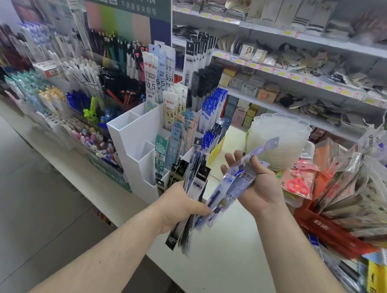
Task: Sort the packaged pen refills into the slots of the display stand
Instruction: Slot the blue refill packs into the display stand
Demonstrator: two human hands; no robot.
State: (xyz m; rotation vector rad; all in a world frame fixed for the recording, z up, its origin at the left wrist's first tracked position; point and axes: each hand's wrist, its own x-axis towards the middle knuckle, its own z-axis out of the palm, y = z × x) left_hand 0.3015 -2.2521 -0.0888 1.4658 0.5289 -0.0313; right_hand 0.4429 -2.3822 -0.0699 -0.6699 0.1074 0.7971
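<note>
The white display stand [135, 144] sits on the desk [224, 246], its right-hand slots already packed with upright refill packs (its left slots show only bare white walls). Just in front of the stand, the left hand [181, 208] clutches a fanned bundle of dark packaged refills [194, 196]. To the stand's right, the right hand [260, 183] pinches a pale purple refill pack [236, 179], slanted, its lower end touching the bundle.
</note>
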